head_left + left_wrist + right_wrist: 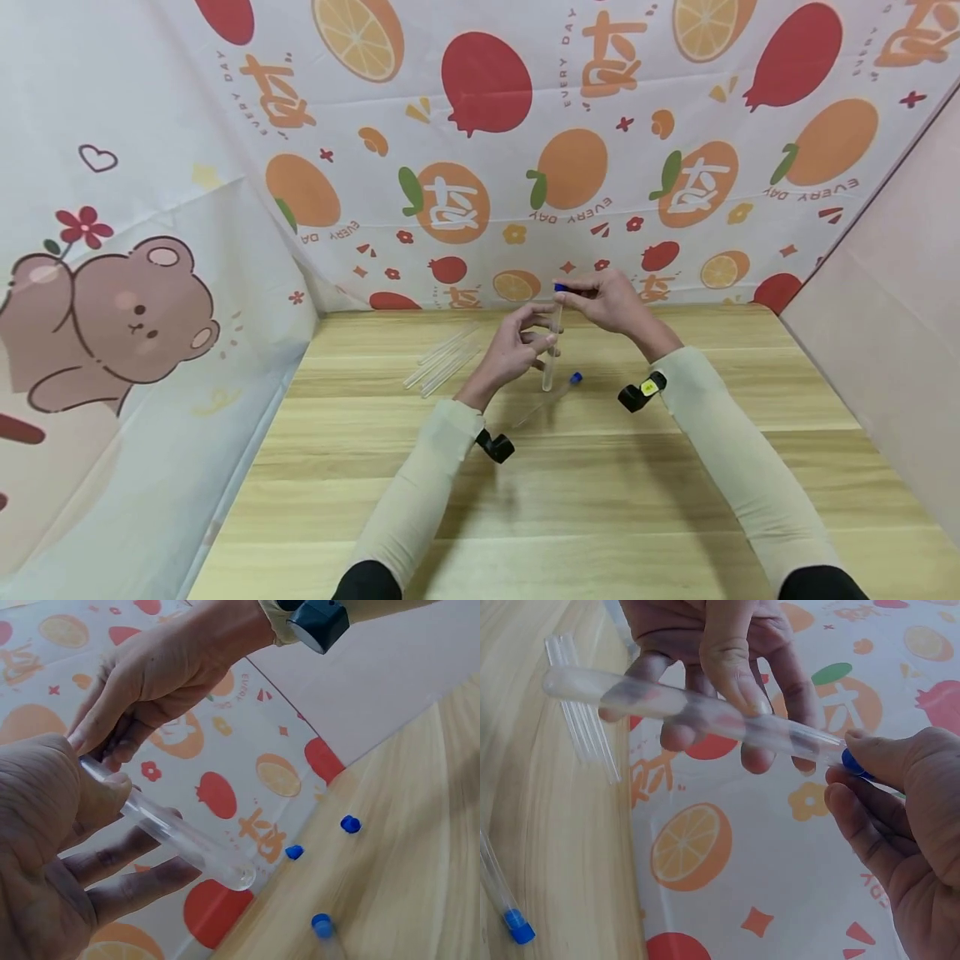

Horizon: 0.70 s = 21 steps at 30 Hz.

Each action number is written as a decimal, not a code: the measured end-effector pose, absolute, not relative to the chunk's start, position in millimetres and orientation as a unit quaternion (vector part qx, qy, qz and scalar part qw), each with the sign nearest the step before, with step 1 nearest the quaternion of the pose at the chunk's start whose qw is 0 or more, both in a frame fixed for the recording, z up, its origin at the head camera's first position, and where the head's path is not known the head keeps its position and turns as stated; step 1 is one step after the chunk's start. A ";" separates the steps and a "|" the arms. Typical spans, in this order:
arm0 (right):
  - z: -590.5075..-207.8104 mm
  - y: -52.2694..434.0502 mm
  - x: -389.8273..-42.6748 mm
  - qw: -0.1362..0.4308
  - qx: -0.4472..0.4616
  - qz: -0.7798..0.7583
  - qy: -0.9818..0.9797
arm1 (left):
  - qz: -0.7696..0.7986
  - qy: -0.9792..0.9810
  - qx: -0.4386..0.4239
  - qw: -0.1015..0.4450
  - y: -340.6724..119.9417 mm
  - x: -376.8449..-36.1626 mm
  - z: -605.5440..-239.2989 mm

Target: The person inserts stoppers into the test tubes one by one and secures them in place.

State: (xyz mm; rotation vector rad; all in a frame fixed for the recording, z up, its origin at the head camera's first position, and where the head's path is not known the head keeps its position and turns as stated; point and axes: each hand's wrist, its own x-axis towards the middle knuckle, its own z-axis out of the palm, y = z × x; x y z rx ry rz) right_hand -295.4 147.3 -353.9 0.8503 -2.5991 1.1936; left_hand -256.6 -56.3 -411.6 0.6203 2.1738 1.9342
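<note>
A clear test tube [548,371] is held upright above the table by my left hand [513,348], its thumb on one side and fingers on the other. At the top, my right hand [613,302] pinches a blue cap [854,763] between thumb and fingers, right at the tube's mouth. In the right wrist view the tube's rounded end points left, and the left fingers show through its wall. The right fingertips mostly hide the cap in the left wrist view.
Several uncapped tubes [448,364] lie together on the wooden table [360,500], left of the hands. A tube with a blue cap [576,377] lies below them. Two loose blue caps [350,823] sit on the table. Behind stands a fruit-patterned cloth [517,192].
</note>
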 end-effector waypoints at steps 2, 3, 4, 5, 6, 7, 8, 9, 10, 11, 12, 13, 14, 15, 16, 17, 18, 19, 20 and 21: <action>-352.3 147.9 -295.9 0.073 0.279 0.409 -0.866 | 0.642 0.733 0.209 0.083 -57.9 -256.9 -409.8; -351.7 147.9 -296.1 0.070 0.276 0.413 -0.865 | 0.640 0.735 0.209 0.084 -58.7 -256.9 -409.4; -351.3 147.6 -296.3 0.065 0.273 0.416 -0.865 | 0.639 0.736 0.208 0.085 -59.6 -256.8 -409.2; -350.8 147.1 -296.5 0.061 0.270 0.420 -0.864 | 0.637 0.738 0.205 0.086 -60.3 -256.9 -409.2; -350.4 146.5 -296.7 0.060 0.268 0.421 -0.865 | 0.635 0.741 0.203 0.085 -61.0 -257.0 -409.4; -349.9 145.8 -296.8 0.058 0.266 0.423 -0.864 | 0.634 0.742 0.202 0.085 -61.7 -257.0 -409.5; -349.9 145.2 -297.1 0.057 0.262 0.426 -0.864 | 0.634 0.742 0.201 0.086 -62.3 -256.9 -409.3; -350.0 144.3 -297.4 0.056 0.259 0.429 -0.863 | 0.633 0.743 0.200 0.086 -62.9 -256.8 -409.1; -350.5 143.5 -297.9 0.055 0.257 0.435 -0.861 | 0.633 0.743 0.198 0.087 -63.6 -256.8 -409.1; -351.3 142.8 -298.6 0.055 0.254 0.440 -0.859 | 0.632 0.745 0.195 0.087 -64.4 -256.8 -409.0; -353.0 142.2 -299.8 0.056 0.251 0.446 -0.857 | 0.633 0.745 0.191 0.088 -65.2 -256.6 -409.0; -355.4 141.6 -301.4 0.056 0.248 0.455 -0.853 | 0.633 0.746 0.187 0.088 -66.0 -256.7 -409.3; -358.2 141.0 -303.1 0.055 0.243 0.465 -0.849 | 0.633 0.747 0.183 0.088 -66.8 -256.8 -410.0; -361.0 140.4 -304.7 0.053 0.238 0.476 -0.845 | 0.633 0.748 0.179 0.088 -67.6 -257.2 -411.1; -363.6 140.2 -306.1 0.050 0.234 0.482 -0.843 | 0.634 0.748 0.175 0.087 -68.6 -257.2 -412.1; -366.7 140.0 -307.6 0.048 0.230 0.486 -0.842 | 0.634 0.749 0.172 0.087 -69.4 -257.3 -413.2; -369.3 139.7 -308.8 0.044 0.225 0.490 -0.841 | 0.635 0.749 0.169 0.087 -70.3 -257.2 -414.1; -371.7 139.4 -309.7 0.039 0.220 0.494 -0.841 | 0.634 0.750 0.167 0.087 -71.2 -257.2 -415.1; -373.8 138.9 -310.3 0.035 0.214 0.497 -0.840 | 0.634 0.750 0.165 0.088 -72.1 -256.9 -415.9; -375.7 138.4 -310.5 0.033 0.211 0.498 -0.841 | 0.635 0.750 0.163 0.089 -73.1 -256.6 -416.5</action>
